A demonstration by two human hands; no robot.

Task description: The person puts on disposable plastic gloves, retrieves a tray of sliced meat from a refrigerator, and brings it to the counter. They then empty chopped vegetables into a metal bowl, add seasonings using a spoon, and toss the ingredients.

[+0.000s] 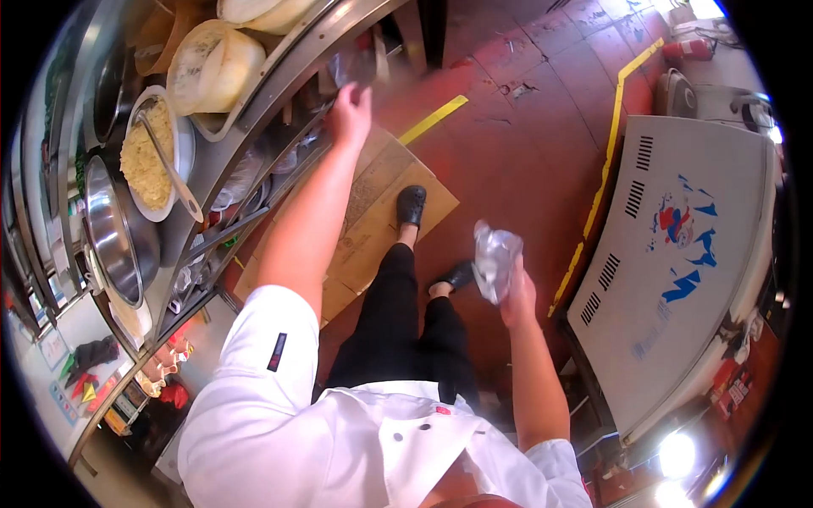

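Note:
My right hand (518, 298) is closed around a shiny clear plastic item (496, 261), held above the floor beside my leg. It looks like a crumpled bag, but its exact kind is hard to make out. My left hand (350, 117) reaches forward to the edge of the steel counter (292, 72), with its fingers drawn together. Something see-through (340, 69) shows just beyond those fingertips, and I cannot tell what it is. Under the counter, near my left forearm, a shelf holds clear plastic-wrapped goods (241, 179).
On the counter stand a white bowl of yellow food (146, 165) with a spoon (174, 169), a steel bowl (113, 233) and pale tubs (212, 68). Cardboard (360, 245) lies underfoot on red tiles (508, 161). A white chest freezer (677, 254) stands on the right.

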